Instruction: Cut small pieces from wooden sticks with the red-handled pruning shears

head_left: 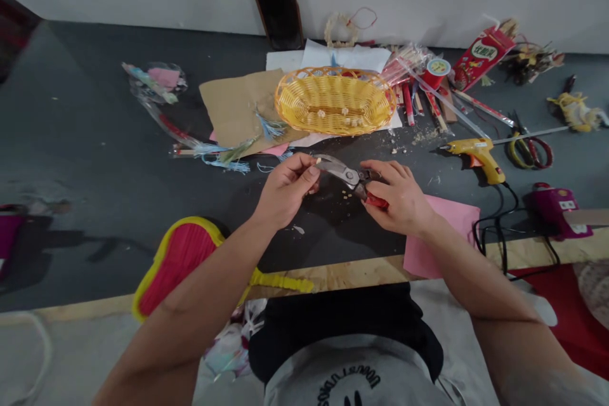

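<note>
My right hand is closed around the red handles of a pair of shears, whose blades point left. At the blade tips, my left hand pinches a small pale piece between thumb and fingers; too little of it shows to name its kind. A few tiny pale cut bits lie on the dark table below the shears. Just beyond both hands stands a yellow woven basket with several small whitish pieces inside.
To the right lie a yellow glue gun with a black cable, scissors, a purple box and pink paper. A red-and-yellow padded object rests under my left forearm. Cardboard and blue tassels lie left of the basket.
</note>
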`<state>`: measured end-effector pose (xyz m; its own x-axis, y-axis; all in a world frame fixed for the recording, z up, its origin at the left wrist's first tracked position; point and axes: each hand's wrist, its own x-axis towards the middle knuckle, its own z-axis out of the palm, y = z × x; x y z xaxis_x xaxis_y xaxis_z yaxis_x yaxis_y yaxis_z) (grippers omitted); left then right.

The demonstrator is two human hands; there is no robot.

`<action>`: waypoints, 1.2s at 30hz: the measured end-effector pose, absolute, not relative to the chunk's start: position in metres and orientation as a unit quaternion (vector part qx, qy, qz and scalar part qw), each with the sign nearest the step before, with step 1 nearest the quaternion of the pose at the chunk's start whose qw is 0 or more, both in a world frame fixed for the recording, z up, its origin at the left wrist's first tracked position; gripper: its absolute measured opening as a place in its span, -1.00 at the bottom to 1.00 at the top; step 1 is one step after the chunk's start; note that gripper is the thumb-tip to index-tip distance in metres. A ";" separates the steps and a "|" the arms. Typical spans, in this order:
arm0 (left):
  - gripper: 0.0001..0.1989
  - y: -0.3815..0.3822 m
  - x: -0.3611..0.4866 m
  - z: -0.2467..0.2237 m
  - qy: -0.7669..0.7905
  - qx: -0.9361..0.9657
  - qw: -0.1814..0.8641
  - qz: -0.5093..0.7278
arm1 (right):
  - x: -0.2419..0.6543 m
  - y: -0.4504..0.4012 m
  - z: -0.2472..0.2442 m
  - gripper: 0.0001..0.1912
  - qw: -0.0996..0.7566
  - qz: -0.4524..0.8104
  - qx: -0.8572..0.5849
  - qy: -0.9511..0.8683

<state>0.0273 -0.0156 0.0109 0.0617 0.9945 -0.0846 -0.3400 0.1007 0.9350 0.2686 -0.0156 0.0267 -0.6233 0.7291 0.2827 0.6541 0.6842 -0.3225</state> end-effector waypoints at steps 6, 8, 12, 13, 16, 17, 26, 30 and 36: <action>-0.66 -0.015 0.027 0.009 0.414 0.416 0.607 0.535 | 0.266 -0.017 0.026 -0.92 0.194 0.107 -0.380 -0.898; -0.65 -0.016 0.027 0.009 0.419 0.419 0.606 0.530 | 0.265 -0.017 0.025 -0.92 0.198 0.107 -0.379 -0.898; -0.65 -0.017 0.027 0.007 0.419 0.418 0.613 0.524 | 0.266 -0.017 0.026 -0.91 0.206 0.111 -0.367 -0.900; -0.65 -0.017 0.027 0.006 0.419 0.418 0.614 0.523 | 0.266 -0.017 0.026 -0.92 0.206 0.110 -0.365 -0.901; -0.65 -0.017 0.027 0.005 0.420 0.415 0.610 0.528 | 0.267 -0.016 0.025 -0.93 0.203 0.102 -0.365 -0.903; -0.65 -0.017 0.027 0.005 0.422 0.414 0.608 0.530 | 0.267 -0.016 0.025 -0.93 0.202 0.100 -0.365 -0.903; -0.68 -0.017 0.025 0.003 0.425 0.431 0.598 0.525 | 0.266 -0.016 0.024 -0.92 0.203 0.106 -0.359 -0.905; -0.69 -0.016 0.024 0.001 0.428 0.434 0.595 0.524 | 0.267 -0.016 0.024 -0.93 0.203 0.106 -0.353 -0.907; -0.68 -0.016 0.023 0.002 0.441 0.440 0.579 0.526 | 0.270 -0.014 0.022 -0.99 0.201 0.115 -0.333 -0.914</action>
